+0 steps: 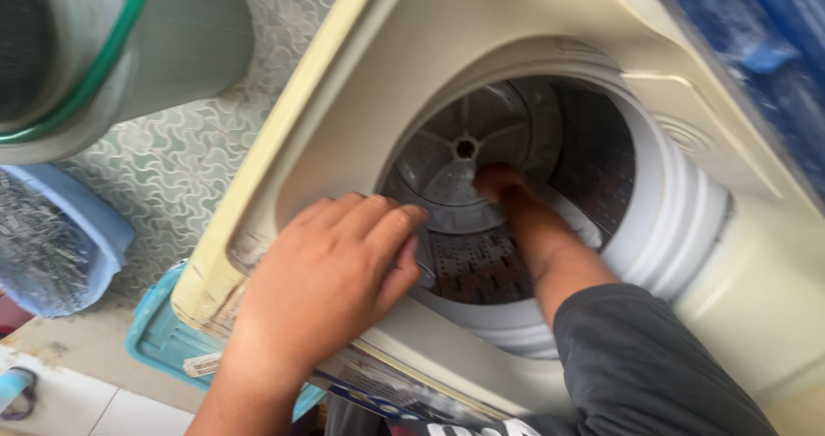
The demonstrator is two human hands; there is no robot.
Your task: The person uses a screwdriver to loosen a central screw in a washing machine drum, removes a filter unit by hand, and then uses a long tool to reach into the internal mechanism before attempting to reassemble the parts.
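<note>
We looked down on a floor (185, 165) covered with a pale green, wavy-patterned sheet, which gave way to a bare strip and white tiles (103, 406) at the lower left. On it stood a cream washer (361, 84), tilted across our view, with a teal tray (159, 337) showing under its near corner. A blue basin (94, 230) sat at the left edge. Behind it stood a grey tub (185, 36) with a green hose (103, 62) around its rim.
</note>
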